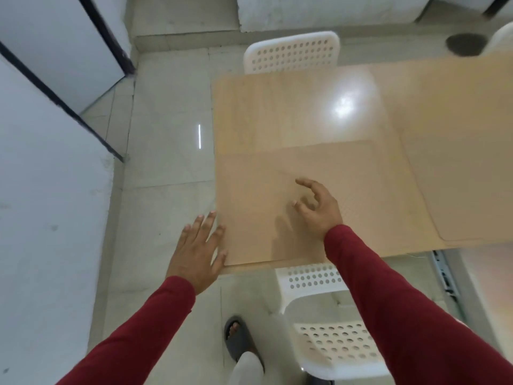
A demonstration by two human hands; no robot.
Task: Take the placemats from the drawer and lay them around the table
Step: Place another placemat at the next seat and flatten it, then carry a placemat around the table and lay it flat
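A pale tiled floor point(166, 168) runs beside the light wooden table point(277, 107) I stand at. My left hand point(197, 251) is spread flat and empty, fingers touching the near left corner of a tan placemat point(263, 190) lying on the table's corner. My right hand point(316, 207) hovers above that placemat, fingers loosely curled, holding nothing. A second placemat point(458, 162) lies just beside it to the right. White chairs stand at the near side point(333, 343) and far side point(291, 51).
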